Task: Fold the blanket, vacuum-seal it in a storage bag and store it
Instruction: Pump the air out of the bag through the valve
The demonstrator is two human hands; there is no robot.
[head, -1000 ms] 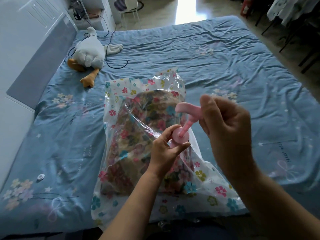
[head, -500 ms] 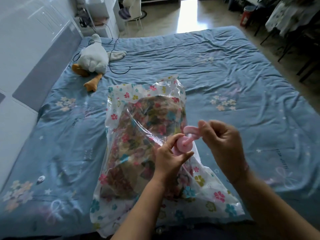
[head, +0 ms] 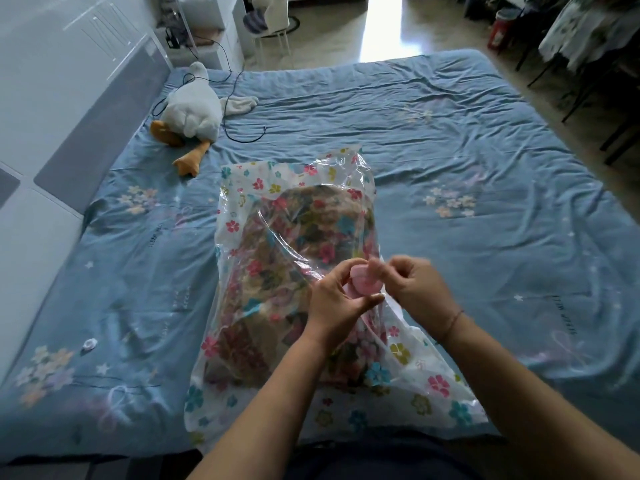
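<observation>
Head view | I see the storage bag lying on the bed, folded blanket inside | left hand grips the pink valve on the bag's top face | right hand, blurred, pinches the valve's upper edge | plush goose and black cable lie well apart, far left.
</observation>
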